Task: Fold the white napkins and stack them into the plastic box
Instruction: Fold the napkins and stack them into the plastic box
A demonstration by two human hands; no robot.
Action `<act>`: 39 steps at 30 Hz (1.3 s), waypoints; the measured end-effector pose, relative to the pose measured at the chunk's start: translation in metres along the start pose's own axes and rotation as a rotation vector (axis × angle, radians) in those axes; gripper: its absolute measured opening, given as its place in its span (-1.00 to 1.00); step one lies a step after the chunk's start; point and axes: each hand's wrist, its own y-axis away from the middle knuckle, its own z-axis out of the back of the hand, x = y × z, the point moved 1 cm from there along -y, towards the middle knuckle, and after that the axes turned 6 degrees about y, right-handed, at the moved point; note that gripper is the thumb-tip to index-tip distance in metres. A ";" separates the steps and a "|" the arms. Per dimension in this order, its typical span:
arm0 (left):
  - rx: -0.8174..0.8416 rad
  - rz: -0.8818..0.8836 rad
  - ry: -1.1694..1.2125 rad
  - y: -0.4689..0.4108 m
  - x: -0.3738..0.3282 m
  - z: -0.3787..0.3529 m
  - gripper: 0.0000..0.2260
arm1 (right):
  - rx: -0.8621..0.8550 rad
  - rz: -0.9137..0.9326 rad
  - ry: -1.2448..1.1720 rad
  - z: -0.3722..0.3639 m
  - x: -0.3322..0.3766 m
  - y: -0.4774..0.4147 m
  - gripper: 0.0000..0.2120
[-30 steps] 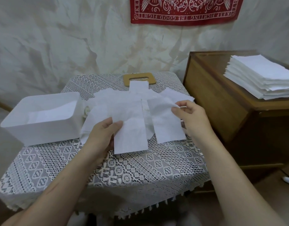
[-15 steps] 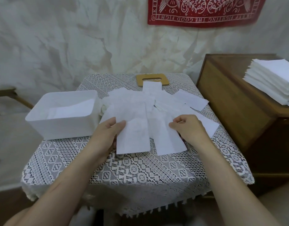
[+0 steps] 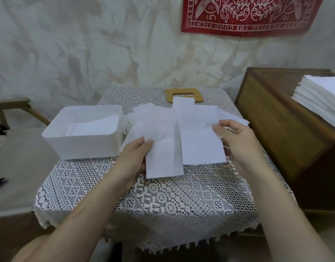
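1. Half a second ago my right hand (image 3: 236,140) lay on the middle of the right napkin (image 3: 200,148). It has since come up to that napkin's right edge, which it now pinches between thumb and curled fingers. My left hand (image 3: 133,157) has stayed at the left edge of the left napkin (image 3: 164,161).
2. My left thumb lies on top of the left napkin. The fingers seem to run beneath it, so I read this as a grip, though the paper hides them.
3. Both napkins are long folded strips lying side by side between my hands on the lace tablecloth (image 3: 162,201). Their inner edges overlap, and their long axes run straight away from me.
4. The plastic box (image 3: 55,142) stands to my left, just beside the left hand and well apart from the right. Any carry goes leftward, and I judge the left hand better placed to make it.
5. White folded paper (image 3: 91,127) lies flat on the bottom of the box. I cannot tell how many layers there are.
6. Behind the strips, more loose napkins (image 3: 153,116) overlap back to a tan wooden handle (image 3: 183,91). A tall stack of napkins (image 3: 321,99) waits on the wooden cabinet (image 3: 276,120) to my right.
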 end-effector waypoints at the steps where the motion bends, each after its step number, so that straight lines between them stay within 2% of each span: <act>1: 0.008 0.007 0.018 0.000 0.001 -0.001 -0.82 | 0.024 -0.016 -0.021 -0.003 0.000 0.000 -0.89; 7: 0.059 0.045 0.120 0.002 0.002 -0.014 -0.81 | 0.118 -0.054 0.012 -0.032 -0.013 0.005 -0.92; 18: 0.073 0.025 0.140 0.008 0.002 -0.021 -0.78 | 0.110 -0.066 0.089 -0.048 -0.025 0.001 -0.93; 25: 0.124 -0.003 0.077 0.010 0.002 -0.019 -0.81 | 0.109 -0.055 0.076 -0.050 -0.027 0.002 -0.96; 35: 0.141 -0.009 0.126 0.011 0.000 -0.020 -0.80 | 0.158 -0.120 -0.025 -0.052 -0.025 0.005 -0.94; 39: 0.136 -0.012 0.123 0.009 0.000 -0.021 -0.81 | 0.114 -0.048 0.104 -0.051 -0.029 0.002 -0.97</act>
